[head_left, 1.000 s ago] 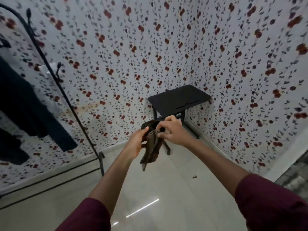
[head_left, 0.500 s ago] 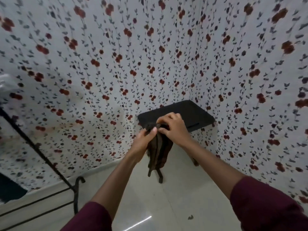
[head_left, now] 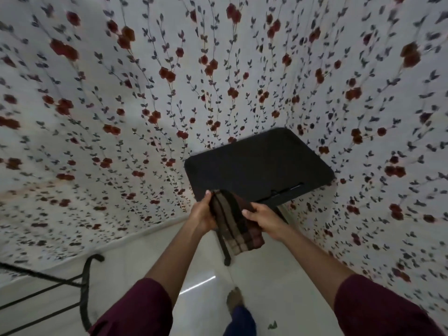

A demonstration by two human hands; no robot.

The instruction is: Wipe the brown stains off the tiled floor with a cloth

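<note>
A brown checked cloth [head_left: 235,221] hangs folded between both my hands, in front of a small black table. My left hand [head_left: 202,214] grips its left upper edge and my right hand [head_left: 264,219] grips its right side. The pale tiled floor [head_left: 278,287] lies below. A small dark speck [head_left: 272,325] sits on the tiles near the bottom edge; no clear brown stain shows elsewhere.
The small black table [head_left: 259,163] stands in the room's corner against flowered wallpaper [head_left: 145,105]. A black metal rack's foot [head_left: 84,287] rests on the floor at left. My foot [head_left: 234,301] shows on the tiles below the cloth.
The view has moved closer to the corner table and tilted. My hands have spread apart, and the cloth, earlier bunched and hanging, is now opened wider between them.
</note>
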